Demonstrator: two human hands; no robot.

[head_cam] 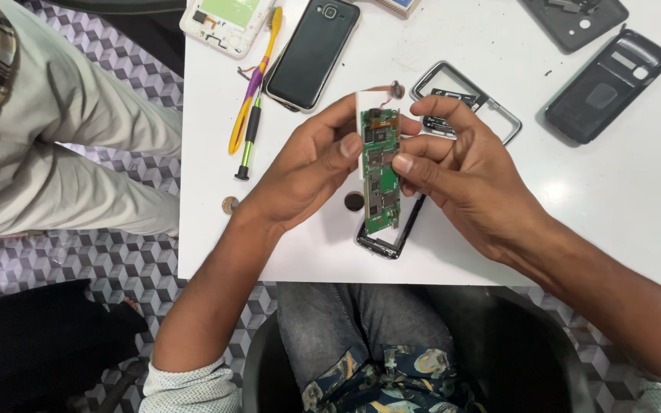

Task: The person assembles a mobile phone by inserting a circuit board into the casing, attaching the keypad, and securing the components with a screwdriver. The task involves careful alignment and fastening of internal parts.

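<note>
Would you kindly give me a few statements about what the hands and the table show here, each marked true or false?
1. Both hands, left hand and right hand, hold a green circuit board. True.
2. The board lies flat on the white table. False: it is held up above it.
3. A dark phone lies face down beyond the hands. True.
4. The green-handled screwdriver is in the right hand. False: it lies on the table, left of the hands.
5. A small coin rests near the table's left edge. True.
</note>
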